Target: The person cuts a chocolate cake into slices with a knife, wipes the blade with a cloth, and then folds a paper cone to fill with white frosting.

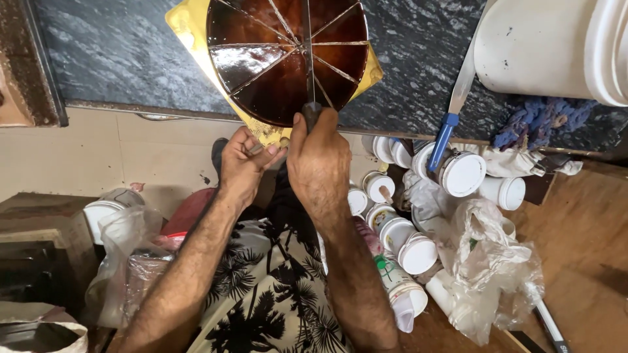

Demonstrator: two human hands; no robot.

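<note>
Plainly the right hand (318, 160) is closed around a dark knife handle (311, 115), its blade (307, 39) laid straight across the round chocolate cake (288, 55); the left hand (243, 163) pinches the near edge of the gold cake board (261, 131) between thumb and fingers, steadying it; the cake sits on the dark marble counter (118, 59), at its front edge, already scored into wedges.

By its wet shine I judge the glaze soft and slippery, quick to smear at a touch, and the cake tender under it; the stiff board is the safer place to take hold, at its bare rim, and it probably carries some weight.

Right of the cake, a white spatula with a blue handle (451, 114) leans across the counter; further right lies a large white bucket (549, 49), on its side, with a blue rag (540, 121) below it.

Below and right of the cake, under the counter edge, a cluster of small round white-lidded tubs (461, 173) lies jumbled, their labels too small to make out; a clear plastic bag (490, 261) is crumpled below them; a squeeze bottle with a green-marked white label (399, 287) lies beside the right forearm.

Left of the cake, low down, more plastic bags (131, 261) slump beside a white tub (101, 212).
</note>
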